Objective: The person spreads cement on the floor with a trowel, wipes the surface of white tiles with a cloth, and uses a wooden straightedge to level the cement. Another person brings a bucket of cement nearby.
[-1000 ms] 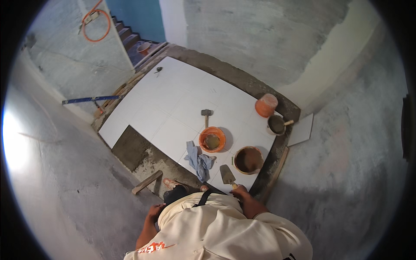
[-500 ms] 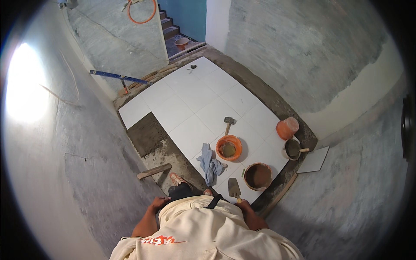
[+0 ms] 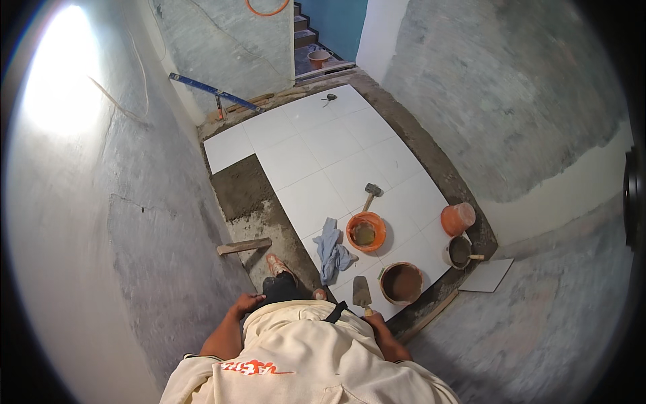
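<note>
My right hand (image 3: 374, 320) is closed around the handle of a trowel (image 3: 361, 292), its flat grey blade pointing away over the white tiles. Just right of the blade stands a bucket (image 3: 402, 283) of brown mortar. At my left thigh, my left hand (image 3: 249, 303) has its fingers drawn together on the dark trouser leg (image 3: 281, 289). A crumpled blue-grey cloth (image 3: 331, 252) lies on the tiles ahead of me. Beyond it an orange bucket (image 3: 366, 232) holds murky liquid, and a mallet (image 3: 372, 195) rests behind that bucket.
White tiles (image 3: 296, 161) cover most of the floor; a mortar patch (image 3: 245, 188) lies at their left. A wood piece (image 3: 244, 246) is by the left wall. Rightward are an orange bucket (image 3: 457, 219), a pot (image 3: 458, 252) and a loose tile (image 3: 488, 275). A blue level (image 3: 215, 92) leans far left.
The view has shifted, so the room's far part sits higher and more to the right. My right hand still holds the trowel, and my left hand stays at my thigh.
</note>
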### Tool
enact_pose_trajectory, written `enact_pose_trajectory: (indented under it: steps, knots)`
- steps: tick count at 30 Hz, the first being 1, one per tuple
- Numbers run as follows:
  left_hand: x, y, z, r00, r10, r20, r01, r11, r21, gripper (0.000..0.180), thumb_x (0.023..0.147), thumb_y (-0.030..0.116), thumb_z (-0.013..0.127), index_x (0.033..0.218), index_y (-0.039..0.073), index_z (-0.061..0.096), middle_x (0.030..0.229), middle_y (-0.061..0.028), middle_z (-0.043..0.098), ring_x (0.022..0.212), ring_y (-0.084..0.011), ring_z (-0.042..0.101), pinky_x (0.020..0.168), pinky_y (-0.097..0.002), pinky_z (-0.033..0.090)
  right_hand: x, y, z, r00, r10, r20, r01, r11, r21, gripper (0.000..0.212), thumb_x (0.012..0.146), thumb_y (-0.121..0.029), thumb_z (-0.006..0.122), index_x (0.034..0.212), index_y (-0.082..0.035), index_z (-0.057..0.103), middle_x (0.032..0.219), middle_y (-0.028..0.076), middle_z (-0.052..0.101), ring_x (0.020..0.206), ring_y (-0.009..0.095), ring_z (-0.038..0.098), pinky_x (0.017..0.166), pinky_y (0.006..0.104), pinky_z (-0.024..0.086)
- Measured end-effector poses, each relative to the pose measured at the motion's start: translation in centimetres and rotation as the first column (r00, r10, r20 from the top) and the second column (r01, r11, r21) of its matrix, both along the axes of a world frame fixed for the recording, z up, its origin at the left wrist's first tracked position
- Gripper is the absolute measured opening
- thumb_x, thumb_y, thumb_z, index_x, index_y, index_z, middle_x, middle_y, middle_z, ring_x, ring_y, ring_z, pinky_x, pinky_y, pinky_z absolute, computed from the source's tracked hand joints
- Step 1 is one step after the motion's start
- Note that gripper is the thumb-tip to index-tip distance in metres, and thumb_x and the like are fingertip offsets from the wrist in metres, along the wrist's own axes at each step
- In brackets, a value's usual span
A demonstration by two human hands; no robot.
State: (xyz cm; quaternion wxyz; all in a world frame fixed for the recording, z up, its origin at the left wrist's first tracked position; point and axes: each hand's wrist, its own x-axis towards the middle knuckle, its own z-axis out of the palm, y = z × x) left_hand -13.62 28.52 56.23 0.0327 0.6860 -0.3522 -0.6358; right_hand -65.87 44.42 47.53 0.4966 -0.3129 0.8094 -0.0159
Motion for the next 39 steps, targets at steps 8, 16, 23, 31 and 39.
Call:
enact_pose_trajectory:
  steps: [8, 16, 23, 31, 39]
  knots:
    - [-0.7, 0.4, -0.7, 0.999, -0.010, -0.035, 0.010, 1.000, -0.002, 0.058, 0.096, 0.043, 0.076, 0.139, 0.006, 0.069, 0.135, -0.0144, 0.072, 0.123, -0.0264, 0.066, 0.108, -0.0358, 0.048, -0.7, 0.6, -0.6, 0.998, 0.031, -0.061, -0.031, 1.000, -0.002, 0.067, 0.071, -0.048, 0.087, 0.117, -0.002, 0.072, 0.110, 0.020, 0.077, 0.102, 0.034, 0.075, 0.089, 0.0452, 0.058]
    - [-0.9, 0.2, 0.2, 0.999, 0.001, -0.041, 0.000, 1.000, 0.008, 0.058, 0.096, 0.043, 0.075, 0.141, 0.007, 0.068, 0.138, -0.0146, 0.070, 0.125, -0.0268, 0.065, 0.109, -0.0365, 0.047, -0.2, 0.0, 0.9, 0.997, 0.060, -0.052, -0.058, 0.997, 0.042, 0.071, 0.069, -0.051, 0.084, 0.117, 0.000, 0.073, 0.117, 0.024, 0.075, 0.111, 0.038, 0.073, 0.095, 0.0463, 0.057]
    - [-0.7, 0.4, 1.0, 0.999, -0.032, 0.003, 0.032, 0.999, -0.019, 0.059, 0.097, 0.044, 0.073, 0.144, 0.008, 0.066, 0.143, -0.0156, 0.067, 0.130, -0.0292, 0.063, 0.112, -0.0378, 0.046, 0.5, -0.3, 1.3, 0.997, 0.061, -0.036, -0.060, 0.997, 0.042, 0.072, 0.069, -0.052, 0.083, 0.118, 0.000, 0.072, 0.117, 0.024, 0.075, 0.111, 0.039, 0.073, 0.096, 0.0465, 0.057]
    - [-0.9, 0.3, 1.2, 0.999, -0.009, -0.039, 0.008, 1.000, -0.010, 0.060, 0.099, 0.045, 0.072, 0.146, 0.008, 0.064, 0.147, -0.0150, 0.064, 0.135, -0.0299, 0.060, 0.115, -0.0378, 0.044, -0.2, 0.1, -1.5, 0.990, 0.121, -0.077, -0.122, 0.992, -0.010, 0.070, 0.072, -0.054, 0.083, 0.118, -0.003, 0.073, 0.113, 0.023, 0.076, 0.108, 0.039, 0.073, 0.092, 0.0471, 0.057]
    - [-0.3, 0.3, 0.7, 0.999, -0.025, -0.038, 0.024, 0.999, -0.029, 0.061, 0.098, 0.046, 0.072, 0.147, 0.009, 0.064, 0.147, -0.0143, 0.064, 0.135, -0.0288, 0.059, 0.114, -0.0373, 0.043, 0.1, -0.3, -1.8, 0.986, 0.149, -0.080, -0.152, 0.988, -0.031, 0.069, 0.071, -0.055, 0.083, 0.117, -0.003, 0.073, 0.113, 0.023, 0.076, 0.108, 0.040, 0.073, 0.092, 0.0476, 0.057]
